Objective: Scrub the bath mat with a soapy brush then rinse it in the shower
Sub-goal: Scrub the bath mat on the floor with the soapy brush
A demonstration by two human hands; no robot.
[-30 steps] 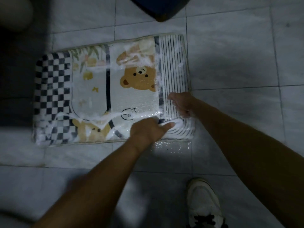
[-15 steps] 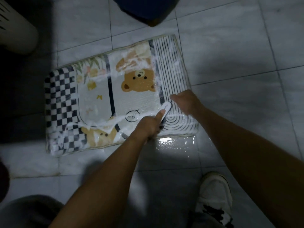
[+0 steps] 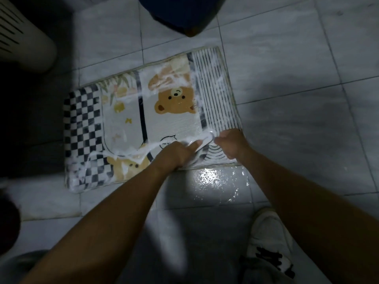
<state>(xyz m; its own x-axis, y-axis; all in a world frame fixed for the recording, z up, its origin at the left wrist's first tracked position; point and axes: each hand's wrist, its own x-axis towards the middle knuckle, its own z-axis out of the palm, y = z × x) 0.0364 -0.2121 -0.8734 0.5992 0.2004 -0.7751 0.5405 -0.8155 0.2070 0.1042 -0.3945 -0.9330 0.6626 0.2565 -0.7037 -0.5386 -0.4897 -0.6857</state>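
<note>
Entry: person, as seen from the head camera.
- Left hand [image 3: 176,154] and right hand [image 3: 231,142]: recorded bare.
- Forearms [image 3: 106,218]: shown bare up to the frame edge.
- One white sneaker [image 3: 266,232]: rounded toe, black jagged markings noted across the lacing area.
- Grey trouser fabric [image 3: 260,273]: seen just behind the sneaker.

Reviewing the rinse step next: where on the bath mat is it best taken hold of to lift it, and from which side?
Likely pinch the striped short edge, coming from the right. The bath mat lies flat on the tile floor, that rim is free beside the right hand, and the left hand grips the brush.
</note>
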